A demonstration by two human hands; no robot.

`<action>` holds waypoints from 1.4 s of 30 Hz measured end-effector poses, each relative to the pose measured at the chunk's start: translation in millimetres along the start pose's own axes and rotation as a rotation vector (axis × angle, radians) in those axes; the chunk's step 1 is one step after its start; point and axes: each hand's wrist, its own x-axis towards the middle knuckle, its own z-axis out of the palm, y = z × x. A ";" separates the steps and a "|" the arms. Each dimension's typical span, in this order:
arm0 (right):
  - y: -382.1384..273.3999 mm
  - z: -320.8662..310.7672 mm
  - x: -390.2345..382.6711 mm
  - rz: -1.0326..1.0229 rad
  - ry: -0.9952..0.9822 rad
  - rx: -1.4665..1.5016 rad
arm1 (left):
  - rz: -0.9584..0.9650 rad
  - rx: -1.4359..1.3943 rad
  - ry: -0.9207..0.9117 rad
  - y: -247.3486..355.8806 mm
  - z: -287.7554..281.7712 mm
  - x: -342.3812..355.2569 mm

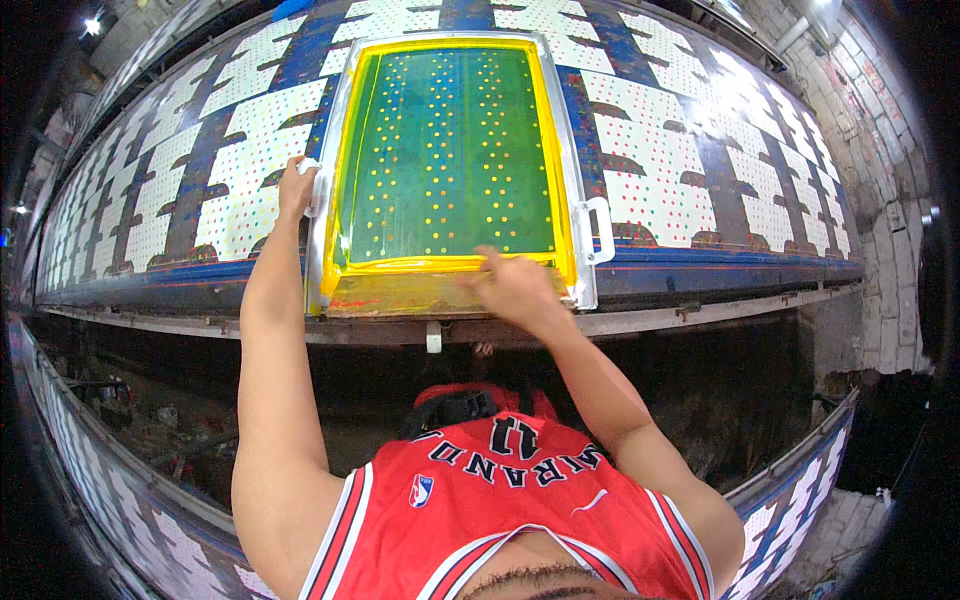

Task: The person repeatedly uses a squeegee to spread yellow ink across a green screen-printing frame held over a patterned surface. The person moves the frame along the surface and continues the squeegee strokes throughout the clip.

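A screen-printing frame (335, 190) with a pale metal rim lies on the long table in front of me. Its green mesh (465, 155) carries columns of small yellow and orange dots, and yellow ink borders the mesh. My left hand (297, 185) is closed around the white handle (313, 188) on the frame's left side. Over the near right part of the frame is my right hand (512, 287), its fingers blurred. It is close to a yellow-stained brownish strip (400, 292) along the near end; whether it grips anything there is unclear. Another white handle (601, 230) on the right side is free.
White dotted cut pieces (645, 165) lie in rows on the blue table (590, 150), both sides of the frame. A metal rail (700, 318) runs along the near table edge, with a dark gap below. Another table with similar pieces (170, 540) stands behind me. A block wall (885, 200) is at right.
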 end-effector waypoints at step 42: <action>533.3 -237.1 -39.8 0.364 0.600 0.430 | -0.096 -0.565 -0.044 313.0 191.8 -154.9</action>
